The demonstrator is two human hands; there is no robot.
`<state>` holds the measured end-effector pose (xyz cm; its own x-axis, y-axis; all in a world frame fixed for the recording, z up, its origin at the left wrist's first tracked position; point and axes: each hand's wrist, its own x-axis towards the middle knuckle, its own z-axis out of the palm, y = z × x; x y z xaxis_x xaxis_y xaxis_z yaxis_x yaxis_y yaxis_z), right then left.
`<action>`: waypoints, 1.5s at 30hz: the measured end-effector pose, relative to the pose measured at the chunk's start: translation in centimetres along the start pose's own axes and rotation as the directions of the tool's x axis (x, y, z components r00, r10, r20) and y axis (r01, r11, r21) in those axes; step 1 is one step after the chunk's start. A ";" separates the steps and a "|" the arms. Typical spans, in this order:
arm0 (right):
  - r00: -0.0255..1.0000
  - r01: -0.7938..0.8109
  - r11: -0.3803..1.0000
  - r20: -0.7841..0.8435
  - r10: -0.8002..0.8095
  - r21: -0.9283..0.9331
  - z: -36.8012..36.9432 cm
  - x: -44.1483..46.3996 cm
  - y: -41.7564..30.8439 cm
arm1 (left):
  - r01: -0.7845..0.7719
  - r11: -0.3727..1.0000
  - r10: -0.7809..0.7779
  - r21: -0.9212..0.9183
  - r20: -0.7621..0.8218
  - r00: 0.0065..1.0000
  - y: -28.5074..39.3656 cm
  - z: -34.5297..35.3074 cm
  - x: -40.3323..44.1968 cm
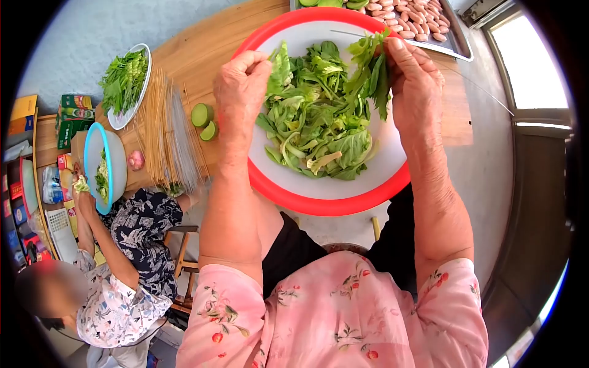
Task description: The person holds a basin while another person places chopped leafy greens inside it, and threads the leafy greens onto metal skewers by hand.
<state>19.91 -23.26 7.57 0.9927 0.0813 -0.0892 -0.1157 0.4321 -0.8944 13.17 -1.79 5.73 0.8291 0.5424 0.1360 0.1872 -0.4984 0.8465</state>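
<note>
A white bowl with a red rim (pixel 328 207) holds many loose green leaves (pixel 325 116). My left hand (pixel 244 80) is over the bowl's left side, its fingers pinching a pale green leaf (pixel 280 69). Over the right side, my right hand (pixel 417 80) has thumb and fingers closed on leafy greens (pixel 372 73) and on a thin skewer (pixel 475 83) that sticks out to the right. Another thin stick tip shows near the greens at the bowl's upper part.
Wooden skewers (pixel 161 132) and metal skewers (pixel 184 147) lie left, beside cut green vegetable pieces (pixel 202 115). A plate of greens (pixel 126 80), a blue-rimmed bowl (pixel 98 126) and a seated co-worker (pixel 123 306) are farther left. A tray of sausages (pixel 417 18) stands top right.
</note>
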 end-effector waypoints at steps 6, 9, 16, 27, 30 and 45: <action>0.998 0.061 0.998 0.010 -0.061 0.002 -0.8 1.0 -0.6 | -0.269 0.850 0.198 0.453 0.198 0.960 -2.1 -0.1 -0.2; 0.996 0.086 0.996 0.012 -0.086 0.034 -1.5 1.6 -0.5 | -0.306 0.879 0.081 0.365 0.518 0.851 -0.7 1.5 -1.3; 0.997 0.076 0.993 0.019 -0.078 0.089 -1.4 1.3 -0.6 | -0.463 0.831 0.042 0.307 0.796 0.604 -1.6 4.6 -3.5; 0.995 0.096 0.992 0.034 -0.099 0.087 -2.5 1.9 -1.3 | -0.393 0.612 0.282 0.687 0.274 0.919 -0.8 2.2 -0.9; 0.997 0.078 0.994 -0.012 -0.077 0.072 -2.2 1.5 -1.2 | -0.640 0.664 0.400 0.386 0.539 0.741 -1.4 4.3 -2.1; 1.000 0.012 0.996 -0.027 -0.010 0.093 -1.3 0.5 -2.1 | 0.008 0.998 0.040 -0.066 0.689 0.724 -1.7 3.0 -0.9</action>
<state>20.71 -25.31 8.83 0.9943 0.0530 -0.0923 -0.1064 0.5144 -0.8509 13.70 -3.46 2.61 0.9705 -0.0931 -0.2226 0.1587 -0.4486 0.8795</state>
